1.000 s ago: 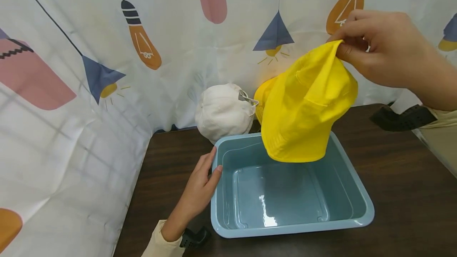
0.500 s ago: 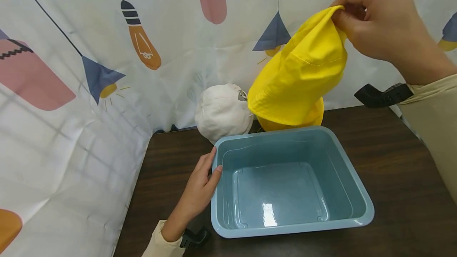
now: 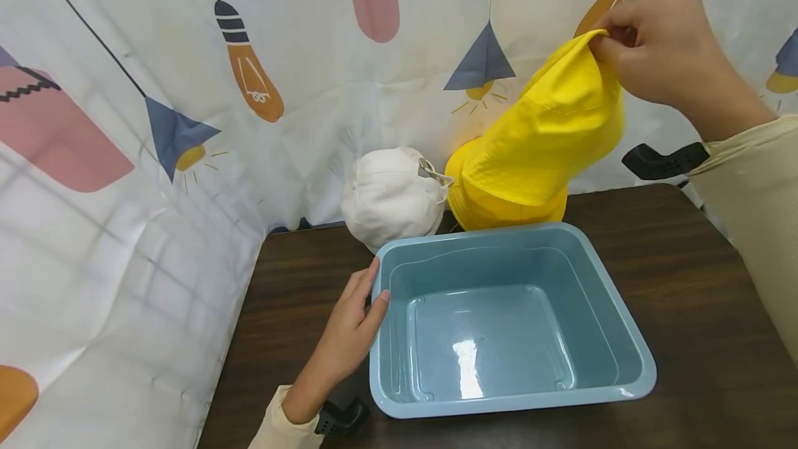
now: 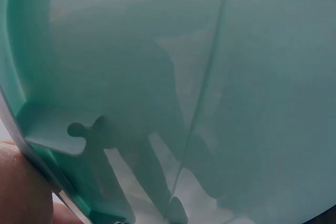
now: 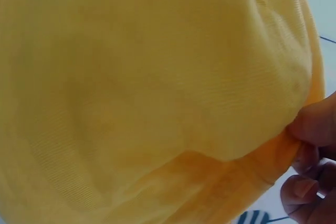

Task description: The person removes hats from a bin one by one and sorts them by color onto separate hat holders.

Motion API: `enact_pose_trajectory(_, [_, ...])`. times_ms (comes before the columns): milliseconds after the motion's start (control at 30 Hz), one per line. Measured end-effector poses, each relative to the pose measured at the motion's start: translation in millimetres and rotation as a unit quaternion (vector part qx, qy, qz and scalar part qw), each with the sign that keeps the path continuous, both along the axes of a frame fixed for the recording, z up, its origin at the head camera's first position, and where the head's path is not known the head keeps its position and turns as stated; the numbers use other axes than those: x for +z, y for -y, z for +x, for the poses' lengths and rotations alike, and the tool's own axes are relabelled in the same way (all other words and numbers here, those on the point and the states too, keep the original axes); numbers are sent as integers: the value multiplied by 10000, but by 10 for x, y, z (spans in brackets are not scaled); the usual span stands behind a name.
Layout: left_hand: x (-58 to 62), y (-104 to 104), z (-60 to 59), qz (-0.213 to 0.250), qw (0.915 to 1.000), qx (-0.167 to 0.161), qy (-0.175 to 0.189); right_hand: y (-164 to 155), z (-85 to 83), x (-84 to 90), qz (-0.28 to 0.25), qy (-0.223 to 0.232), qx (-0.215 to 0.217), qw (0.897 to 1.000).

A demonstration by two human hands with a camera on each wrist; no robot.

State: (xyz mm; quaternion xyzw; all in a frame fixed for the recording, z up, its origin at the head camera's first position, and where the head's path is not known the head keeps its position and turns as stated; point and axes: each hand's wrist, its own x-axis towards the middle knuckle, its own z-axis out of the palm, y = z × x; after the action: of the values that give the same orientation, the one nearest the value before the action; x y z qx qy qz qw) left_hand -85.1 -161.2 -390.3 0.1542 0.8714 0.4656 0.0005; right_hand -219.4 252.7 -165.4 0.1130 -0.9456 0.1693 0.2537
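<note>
In the head view, my right hand (image 3: 667,47) pinches a yellow bucket hat (image 3: 548,123) by its upper edge. The hat hangs tilted, its lower end at the left. Part of another yellow hat (image 3: 508,213) shows below and left of it, standing behind the blue plastic basin (image 3: 511,404). In the right wrist view, the held hat's cloth (image 5: 131,87) fills most of the picture. My left hand (image 3: 346,328) rests on the basin's left rim with fairly straight fingers, the thumb tip over the edge. The left wrist view mostly shows the basin's wall (image 4: 273,77).
A white cap (image 3: 393,196) with a metal buckle sits behind the basin's back left corner. Everything stands on a dark wooden table (image 3: 698,283). A white curtain (image 3: 324,75) printed with lamps and bulbs hangs right behind the table and along its left side.
From over the basin, the held yellow bucket hat has risen and moved back to above the other yellow hat, then dropped slightly. The left hand has stayed at the rim.
</note>
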Motion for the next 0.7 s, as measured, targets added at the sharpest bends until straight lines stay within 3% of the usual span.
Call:
enact_pose_trajectory(267, [-3, 10, 10, -10, 10000, 19, 50, 165, -158, -219, -22, -196, 292, 9994])
enact_pose_trajectory(467, [-2, 18, 3, 16, 10000, 12, 30, 323, -251, -306, 139, 94, 321, 9993])
enact_pose_trajectory(700, [-7, 25, 0, 17, 10000, 11, 16, 294, -342, -369, 394, 311, 176, 9986])
